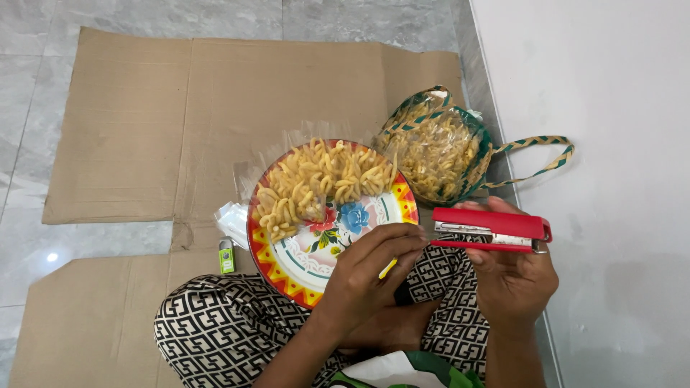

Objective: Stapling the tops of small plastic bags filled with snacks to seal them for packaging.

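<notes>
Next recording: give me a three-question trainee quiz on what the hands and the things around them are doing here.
1. True or false: the right hand holds the red stapler.
2. Where do the left hand fingertips sit? A) at the stapler's mouth B) inside the woven basket C) on the cardboard
3. Fill in: the yellow snack sticks lie on the flowered ____.

Key:
1. True
2. A
3. plate
</notes>
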